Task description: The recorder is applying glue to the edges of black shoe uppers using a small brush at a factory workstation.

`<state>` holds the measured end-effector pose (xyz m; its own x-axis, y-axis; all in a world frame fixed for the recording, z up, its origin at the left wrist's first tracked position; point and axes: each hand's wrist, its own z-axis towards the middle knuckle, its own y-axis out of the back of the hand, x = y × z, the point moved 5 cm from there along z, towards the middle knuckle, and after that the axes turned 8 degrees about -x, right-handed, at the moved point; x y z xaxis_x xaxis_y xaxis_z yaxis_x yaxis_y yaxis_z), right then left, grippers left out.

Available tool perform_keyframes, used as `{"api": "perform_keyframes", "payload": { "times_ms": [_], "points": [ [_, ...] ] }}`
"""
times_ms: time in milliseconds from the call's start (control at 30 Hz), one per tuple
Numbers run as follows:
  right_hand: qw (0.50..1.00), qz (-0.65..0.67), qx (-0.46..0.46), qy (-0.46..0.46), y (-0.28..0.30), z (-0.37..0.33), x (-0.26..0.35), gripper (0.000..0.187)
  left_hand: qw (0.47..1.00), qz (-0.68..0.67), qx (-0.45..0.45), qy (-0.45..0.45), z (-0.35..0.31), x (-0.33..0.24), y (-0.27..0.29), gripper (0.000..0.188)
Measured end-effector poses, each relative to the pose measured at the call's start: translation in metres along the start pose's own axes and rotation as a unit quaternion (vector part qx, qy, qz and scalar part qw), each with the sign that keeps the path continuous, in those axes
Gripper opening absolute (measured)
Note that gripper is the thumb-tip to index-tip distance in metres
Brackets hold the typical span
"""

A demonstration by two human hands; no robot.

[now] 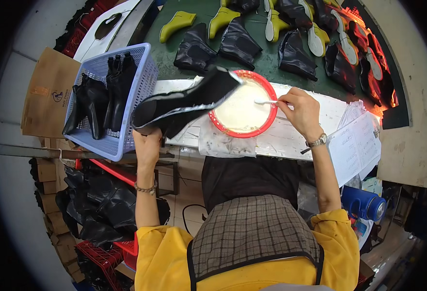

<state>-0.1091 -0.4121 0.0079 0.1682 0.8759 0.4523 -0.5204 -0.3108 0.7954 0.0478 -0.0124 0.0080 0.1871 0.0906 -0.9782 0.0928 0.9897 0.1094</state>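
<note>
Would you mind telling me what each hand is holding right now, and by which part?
The left hand grips a black boot upper at its lower end. The right hand pinches a small white brush by its handle end, over the red-rimmed bowl.

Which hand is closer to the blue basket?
The left hand. It holds a black boot right beside the blue basket. The right hand is across the red bowl, holding a white brush.
</note>
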Motion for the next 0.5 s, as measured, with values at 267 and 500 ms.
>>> {"api": "perform_keyframes", "payload": {
  "times_ms": [267, 500],
  "points": [
    [0.944, 0.276, -0.097, 0.152, 0.045, 0.015, 0.038, 0.017, 0.941, -0.08, 0.092, 0.316, -0.023, -0.001, -0.014, 0.054],
    [0.942, 0.245, -0.098, 0.206, 0.05, 0.017, 0.044, 0.018, 0.927, -0.169, 0.099, 0.321, -0.017, 0.008, -0.016, 0.043]
  ]
}}
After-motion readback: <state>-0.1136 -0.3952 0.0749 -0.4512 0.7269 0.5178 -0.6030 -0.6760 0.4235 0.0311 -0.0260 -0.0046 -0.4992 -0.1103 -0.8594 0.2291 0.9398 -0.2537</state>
